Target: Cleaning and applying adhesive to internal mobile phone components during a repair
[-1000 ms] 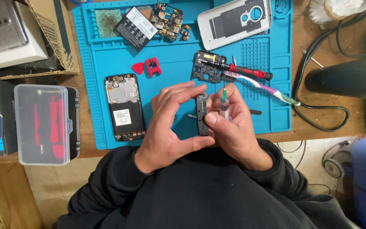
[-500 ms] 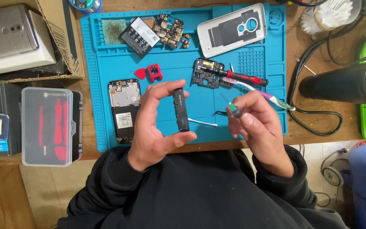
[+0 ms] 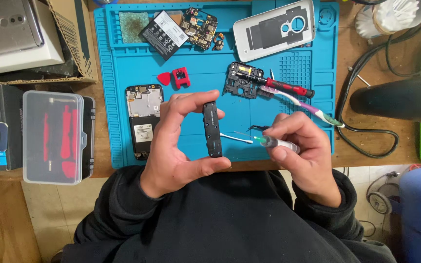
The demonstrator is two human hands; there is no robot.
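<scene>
My left hand (image 3: pixel 174 141) grips a narrow black plastic phone part (image 3: pixel 212 129), held upright between thumb and fingers above the blue work mat (image 3: pixel 123 73). My right hand (image 3: pixel 300 153) holds a small syringe with a green tip (image 3: pixel 274 142), its tip pointing left, a short way from the black part. A stripped phone frame (image 3: pixel 143 119) lies on the mat just left of my left hand. A cotton swab (image 3: pixel 235 138) lies on the mat between my hands.
On the mat: a battery (image 3: pixel 164 34), circuit board (image 3: pixel 199 22), white back cover (image 3: pixel 275 23), black bracket (image 3: pixel 241 79), red screwdriver (image 3: pixel 283 87), toothbrush (image 3: pixel 308 108), red pick (image 3: pixel 163 78). A clear tool case (image 3: pixel 53 136) sits left; black cylinder (image 3: pixel 395 100) and cables right.
My hands have separated: the syringe has drawn away to the right from the black part, which my left hand has turned upright and keeps holding.
</scene>
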